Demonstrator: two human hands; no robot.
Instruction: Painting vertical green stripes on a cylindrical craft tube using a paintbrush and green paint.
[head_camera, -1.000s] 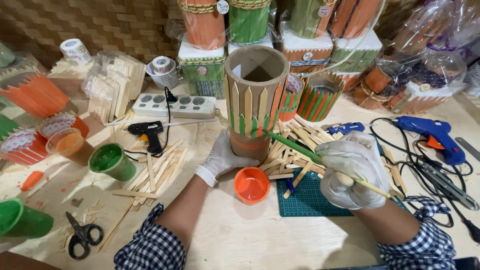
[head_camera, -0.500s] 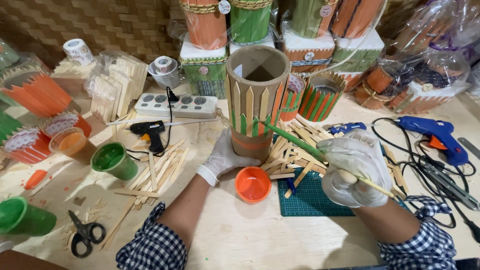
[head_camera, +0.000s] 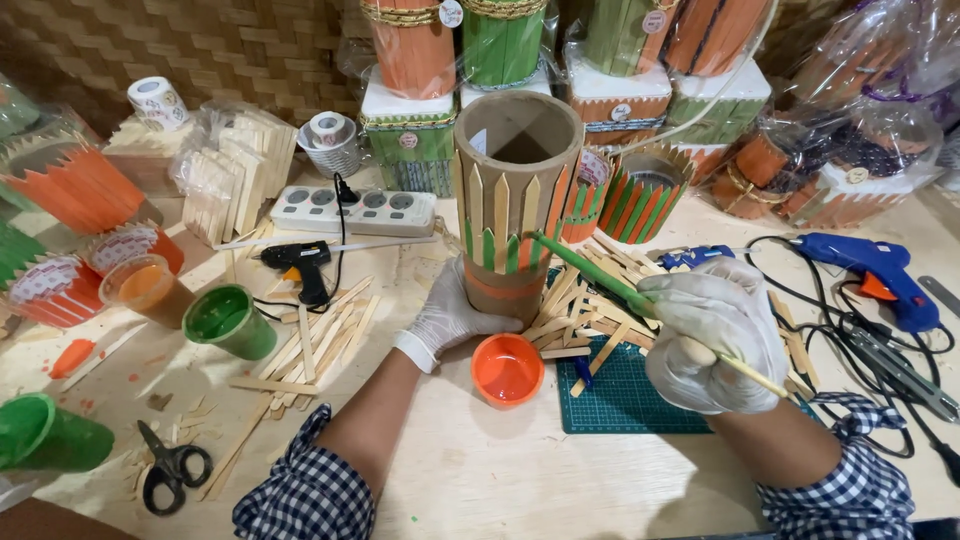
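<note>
Along far edge of bench (head_camera: 480, 500): row of wrapped boxes (head_camera: 412, 130) in white, green and orange, each with small round label; above them stick-clad pots (head_camera: 503, 40) in orange and green, one with round white tag (head_camera: 450, 12). Far right corner: finished pieces in clear cellophane (head_camera: 860, 130).

Bench centre: upright cardboard tube (head_camera: 515, 200), pointed sticks around upper half, part painted green and orange. Left hand (head_camera: 448, 318), white-gloved, curled around tube's base. Right hand (head_camera: 705, 335), white-gloved, closed on green-handled paintbrush (head_camera: 600, 280), tip touching green stick on tube's front.

Just in front of tube: shallow orange paint cup (head_camera: 507, 368), beside green cutting mat (head_camera: 625, 395). Left side: green paint cup (head_camera: 228, 320), black glue gun (head_camera: 298, 262), white power strip (head_camera: 362, 210), scissors (head_camera: 168, 468) near front edge. Right side: blue glue gun (head_camera: 875, 272).

Against frame half a second earlier: brush tip slightly higher on tube, both grips unchanged, tube in same place.
</note>
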